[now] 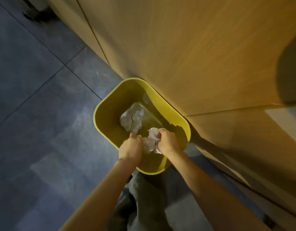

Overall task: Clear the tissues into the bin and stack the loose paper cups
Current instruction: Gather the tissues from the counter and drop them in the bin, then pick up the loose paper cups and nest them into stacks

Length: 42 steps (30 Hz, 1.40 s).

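A yellow bin (pixel 107 117) stands on the floor against a wooden cabinet. One crumpled white tissue (pixel 131 119) lies at its bottom. Both my hands hang over the bin's near side. My right hand (pixel 168 141) is closed on a second crumpled tissue (pixel 150 142), which sits between the two hands. My left hand (pixel 131 147) touches that tissue's left side with its fingers curled on it. No paper cups are in view.
A tall wooden cabinet front (pixel 185 52) runs along the right, touching the bin. Dark grey floor tiles (pixel 35 105) spread to the left. My trouser legs (pixel 144 202) show below the bin.
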{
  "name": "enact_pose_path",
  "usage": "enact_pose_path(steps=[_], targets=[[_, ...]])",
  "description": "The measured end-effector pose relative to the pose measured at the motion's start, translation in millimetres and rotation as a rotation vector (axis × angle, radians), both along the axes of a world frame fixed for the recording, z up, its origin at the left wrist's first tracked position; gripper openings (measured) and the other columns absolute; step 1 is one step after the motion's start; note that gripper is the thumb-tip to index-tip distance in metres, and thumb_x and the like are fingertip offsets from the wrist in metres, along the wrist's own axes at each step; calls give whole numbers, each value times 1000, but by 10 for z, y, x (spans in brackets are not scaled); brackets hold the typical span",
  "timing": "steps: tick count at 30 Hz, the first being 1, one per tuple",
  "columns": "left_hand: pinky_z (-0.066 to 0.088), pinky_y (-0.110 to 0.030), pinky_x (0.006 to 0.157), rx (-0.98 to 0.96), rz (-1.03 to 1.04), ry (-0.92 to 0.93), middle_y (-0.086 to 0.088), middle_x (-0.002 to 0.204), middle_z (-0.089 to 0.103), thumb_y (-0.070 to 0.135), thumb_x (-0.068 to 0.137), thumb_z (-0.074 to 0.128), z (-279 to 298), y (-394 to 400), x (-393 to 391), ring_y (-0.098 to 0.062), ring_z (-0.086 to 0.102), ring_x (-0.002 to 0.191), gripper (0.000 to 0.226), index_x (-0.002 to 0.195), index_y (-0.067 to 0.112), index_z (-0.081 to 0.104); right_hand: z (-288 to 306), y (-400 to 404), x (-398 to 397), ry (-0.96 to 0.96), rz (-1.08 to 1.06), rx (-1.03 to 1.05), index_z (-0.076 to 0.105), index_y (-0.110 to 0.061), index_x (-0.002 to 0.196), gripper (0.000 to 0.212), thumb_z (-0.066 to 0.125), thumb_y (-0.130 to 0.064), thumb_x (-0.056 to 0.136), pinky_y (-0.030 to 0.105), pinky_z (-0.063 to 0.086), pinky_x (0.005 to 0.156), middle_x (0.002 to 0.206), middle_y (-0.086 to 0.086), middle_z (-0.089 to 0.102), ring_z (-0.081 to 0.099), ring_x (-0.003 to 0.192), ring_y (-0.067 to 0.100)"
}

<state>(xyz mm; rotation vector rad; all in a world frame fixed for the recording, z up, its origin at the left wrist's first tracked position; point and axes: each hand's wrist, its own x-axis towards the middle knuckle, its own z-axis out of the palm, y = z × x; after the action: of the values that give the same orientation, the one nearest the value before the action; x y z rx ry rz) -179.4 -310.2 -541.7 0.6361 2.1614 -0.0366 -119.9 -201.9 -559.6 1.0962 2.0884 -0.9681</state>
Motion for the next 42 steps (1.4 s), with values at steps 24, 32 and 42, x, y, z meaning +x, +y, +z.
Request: enact_pose_path(steps=[24,32,42], targets=[[54,-38,79,52,38,35,-11,100,67,38,94,40,1127,-8,-133,-30,64,90,32,99,14,61,1270,99,-65,354,-218,70,62,-6,97,15,52,-14,91,37,49,74,95,17,70,64,88,30],[39,-33,65,268,36,221,-18,96,66,30,93,43,2825,222,-340,-37,61,91,29,86,8,60,2890,74,48,598,-87,390,62,-6,89,14,56,-19,88,32,38,55,79,16,72,66,72,35],[47,-36,61,746,-326,460,-10,88,67,26,91,46,4819,852,-78,-36,64,82,21,87,11,60,4787,562,784,828,-348,630,63,-14,86,10,56,-20,85,31,51,60,76,4,70,65,64,18]])
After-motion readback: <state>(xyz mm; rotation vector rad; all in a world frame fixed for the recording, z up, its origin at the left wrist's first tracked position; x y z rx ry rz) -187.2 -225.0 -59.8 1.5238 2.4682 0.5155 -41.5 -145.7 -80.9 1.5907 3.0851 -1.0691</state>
